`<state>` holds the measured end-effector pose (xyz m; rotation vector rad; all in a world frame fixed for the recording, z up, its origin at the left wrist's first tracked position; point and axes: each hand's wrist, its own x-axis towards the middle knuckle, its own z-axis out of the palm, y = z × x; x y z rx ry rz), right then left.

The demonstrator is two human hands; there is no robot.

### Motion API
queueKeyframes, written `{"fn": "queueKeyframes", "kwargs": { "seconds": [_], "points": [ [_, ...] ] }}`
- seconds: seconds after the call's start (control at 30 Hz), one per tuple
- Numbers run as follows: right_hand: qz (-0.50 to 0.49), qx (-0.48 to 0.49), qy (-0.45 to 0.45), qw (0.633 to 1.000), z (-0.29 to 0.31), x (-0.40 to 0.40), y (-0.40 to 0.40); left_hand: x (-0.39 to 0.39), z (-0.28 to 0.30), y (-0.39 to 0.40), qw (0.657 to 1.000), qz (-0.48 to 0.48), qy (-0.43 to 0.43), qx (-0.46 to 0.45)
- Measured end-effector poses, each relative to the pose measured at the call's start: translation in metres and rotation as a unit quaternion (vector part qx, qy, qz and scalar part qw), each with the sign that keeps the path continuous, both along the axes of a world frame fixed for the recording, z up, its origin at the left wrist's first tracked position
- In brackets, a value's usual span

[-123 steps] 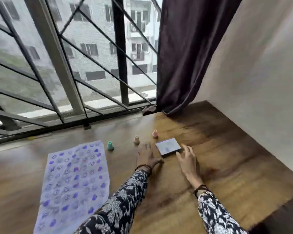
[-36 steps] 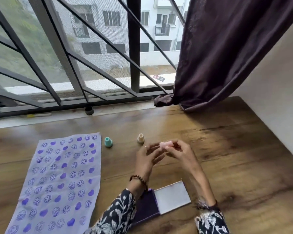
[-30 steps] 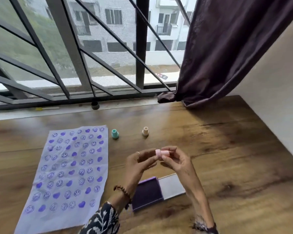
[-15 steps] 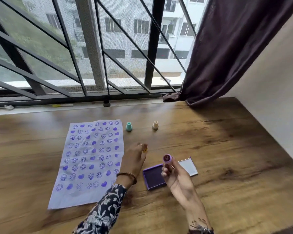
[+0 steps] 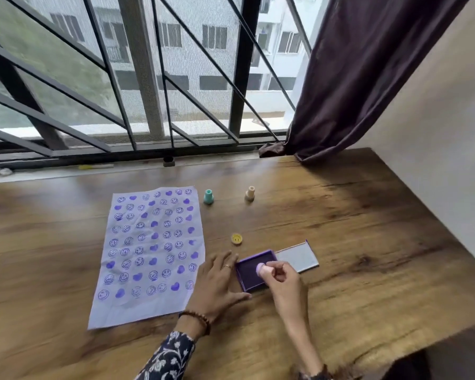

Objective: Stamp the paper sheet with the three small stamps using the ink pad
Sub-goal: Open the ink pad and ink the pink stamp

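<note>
Moved: pink stamp (image 5: pixel 260 267) now down on ink pad (image 5: pixel 251 272), pinched in right hand (image 5: pixel 281 278) to load ink | left hand (image 5: pixel 217 281) flat, spread, steadying pad's left edge | paper sheet (image 5: pixel 151 250) left on table (image 5: pixel 368 256) | yellow cap (image 5: pixel 236 238) parked far of pad.

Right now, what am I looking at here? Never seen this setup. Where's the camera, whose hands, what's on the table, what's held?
There is no robot: a person works with bare hands, filmed by one wide-angle camera worn on the head, looking forward and down. The wooden table stands at a barred window with a dark curtain. On it lie a paper sheet covered in purple smileys and hearts, a teal stamp, a beige stamp, a small yellow cap with a smiley, and an open ink pad with its lid folded back. The right hand holds a pink stamp in its fingers over the pad. The left hand lies flat beside the pad, holding nothing.
</note>
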<state>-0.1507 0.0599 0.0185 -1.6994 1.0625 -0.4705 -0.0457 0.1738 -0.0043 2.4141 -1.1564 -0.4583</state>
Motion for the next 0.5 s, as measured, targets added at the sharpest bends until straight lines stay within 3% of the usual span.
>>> {"fn": "queueKeyframes", "kwargs": {
  "seconds": [0.07,0.2,0.5],
  "points": [
    [0.02,-0.171,0.056,0.983,0.0,0.003,0.01,-0.002,-0.003,-0.002,1.0,0.005,-0.008,0.015],
    [0.113,-0.351,0.109,0.923,0.001,0.001,0.024,-0.001,-0.006,-0.003,1.0,0.008,-0.016,-0.002],
    [0.253,-0.316,0.214,0.889,0.008,0.02,-0.003,-0.004,-0.01,-0.003,0.999,0.028,0.0,-0.022]
  ]
}}
